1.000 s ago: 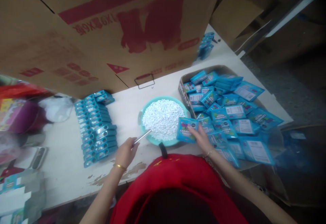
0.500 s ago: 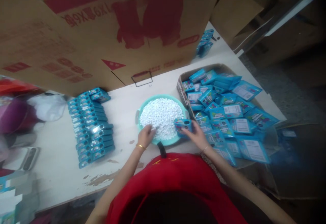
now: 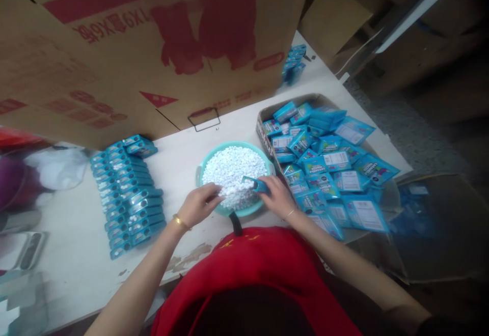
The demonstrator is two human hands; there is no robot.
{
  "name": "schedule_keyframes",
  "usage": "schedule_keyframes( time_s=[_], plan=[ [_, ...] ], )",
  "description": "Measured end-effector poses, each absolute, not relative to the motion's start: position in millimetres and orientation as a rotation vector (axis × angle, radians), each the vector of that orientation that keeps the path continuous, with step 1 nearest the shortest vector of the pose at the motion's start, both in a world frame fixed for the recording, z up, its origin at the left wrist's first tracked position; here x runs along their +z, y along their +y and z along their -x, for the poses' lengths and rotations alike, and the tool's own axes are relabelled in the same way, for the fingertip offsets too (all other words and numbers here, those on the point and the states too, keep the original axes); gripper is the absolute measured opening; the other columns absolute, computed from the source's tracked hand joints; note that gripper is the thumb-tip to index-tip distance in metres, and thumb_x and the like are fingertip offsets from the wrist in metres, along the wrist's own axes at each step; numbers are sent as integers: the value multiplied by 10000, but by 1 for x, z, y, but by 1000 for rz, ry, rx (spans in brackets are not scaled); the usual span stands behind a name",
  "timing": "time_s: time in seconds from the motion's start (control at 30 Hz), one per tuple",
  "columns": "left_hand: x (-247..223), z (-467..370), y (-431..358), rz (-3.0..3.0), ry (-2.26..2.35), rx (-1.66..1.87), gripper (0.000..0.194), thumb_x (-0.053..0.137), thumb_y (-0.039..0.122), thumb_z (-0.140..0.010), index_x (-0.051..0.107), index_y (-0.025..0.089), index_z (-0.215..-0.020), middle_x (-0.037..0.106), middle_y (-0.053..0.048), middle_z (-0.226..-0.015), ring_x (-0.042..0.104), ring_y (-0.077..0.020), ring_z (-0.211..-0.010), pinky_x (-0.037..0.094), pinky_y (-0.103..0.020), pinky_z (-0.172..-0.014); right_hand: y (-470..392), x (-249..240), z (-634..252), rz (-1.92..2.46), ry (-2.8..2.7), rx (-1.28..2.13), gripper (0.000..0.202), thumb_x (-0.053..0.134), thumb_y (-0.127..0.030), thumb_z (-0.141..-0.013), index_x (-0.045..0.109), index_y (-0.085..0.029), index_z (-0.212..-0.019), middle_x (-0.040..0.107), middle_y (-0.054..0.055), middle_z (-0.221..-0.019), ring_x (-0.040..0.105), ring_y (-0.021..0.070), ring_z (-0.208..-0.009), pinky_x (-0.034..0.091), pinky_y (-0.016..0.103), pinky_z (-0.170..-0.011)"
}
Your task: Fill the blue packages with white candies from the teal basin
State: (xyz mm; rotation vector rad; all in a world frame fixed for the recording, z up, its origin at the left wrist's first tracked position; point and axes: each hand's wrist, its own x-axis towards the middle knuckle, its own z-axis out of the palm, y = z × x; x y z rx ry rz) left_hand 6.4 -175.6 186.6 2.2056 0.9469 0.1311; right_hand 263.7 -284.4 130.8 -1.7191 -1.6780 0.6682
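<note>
A turquoise bowl (image 3: 200, 174) full of small white pellets (image 3: 234, 169) stands in front of me. My right hand (image 3: 278, 196) grips a small blue box (image 3: 256, 185) above the bowl's right side. The box is tilted, with white pellets at its left end. My left hand (image 3: 200, 203) is over the bowl's lower left rim, its thumb and fingers drawn together in a pinch close to the pellets. What lies between those fingertips is too small to make out.
Rows of blue boxes (image 3: 128, 193) stand on the white table (image 3: 175, 158) at left. An open carton (image 3: 263, 131) heaped with blue packets (image 3: 321, 163) is at right. A large cardboard box (image 3: 126, 61) walls off the back. White plastic (image 3: 57, 168) lies far left.
My right hand has moved the blue box inward over the bowl and tilted it. My left hand has drawn back slightly to the lower left, fingers pinched. The camera view has shifted a little.
</note>
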Motion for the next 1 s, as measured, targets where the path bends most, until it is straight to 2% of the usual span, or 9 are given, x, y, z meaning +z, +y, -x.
schedule_keyframes(
  time_s=[0.27, 0.43, 0.6, 0.77, 0.9, 1.0],
  plan=[
    [244, -35, -162, -2506, 930, -413, 235, 472, 363, -893, 612, 211, -1004, 665, -47, -934, 634, -201, -825, 454, -276, -667, -282, 136, -251, 1682, -1822, 655, 417, 512, -112, -773, 553, -192, -1180, 586, 103, -1088, 530, 263, -1042, 464, 420, -921],
    [284, -57, -170, -2646, 899, -654, 230, 415, 297, -909, 605, 167, -912, 653, -74, -882, 629, -190, -733, 420, -259, -570, -282, 139, -246, 1659, -1838, 643, 387, 528, -134, -790, 555, -194, -1172, 599, 105, -1060, 547, 266, -1002, 488, 429, -869],
    [296, -64, -182, -2749, 877, -687, 244, 367, 199, -920, 606, 172, -959, 641, -71, -860, 625, -213, -761, 404, -282, -555, -281, 139, -243, 1663, -1839, 648, 336, 538, -179, -833, 553, -181, -1169, 613, 116, -1054, 560, 271, -994, 500, 427, -854],
    [265, -22, -178, -2631, 1071, -381, 271, 388, 343, -935, 599, 211, -1042, 651, -45, -928, 620, -185, -800, 421, -271, -598, -281, 131, -250, 1670, -1794, 647, 355, 544, -179, -831, 545, -208, -1186, 611, 104, -1076, 558, 274, -1031, 494, 444, -892],
    [197, 14, -179, -2435, 1394, -420, 240, 438, 356, -909, 617, 213, -981, 659, -43, -921, 628, -191, -800, 417, -263, -598, -285, 124, -264, 1688, -1693, 634, 351, 558, -264, -856, 530, -226, -1203, 602, 100, -1113, 561, 269, -1055, 485, 445, -924],
    [137, 10, -190, -2289, 1438, -384, 218, 466, 329, -896, 621, 209, -990, 669, -62, -973, 629, -213, -891, 444, -273, -665, -289, 120, -272, 1721, -1627, 635, 355, 567, -326, -860, 529, -239, -1202, 598, 97, -1118, 565, 270, -1059, 488, 448, -923]
  ],
)
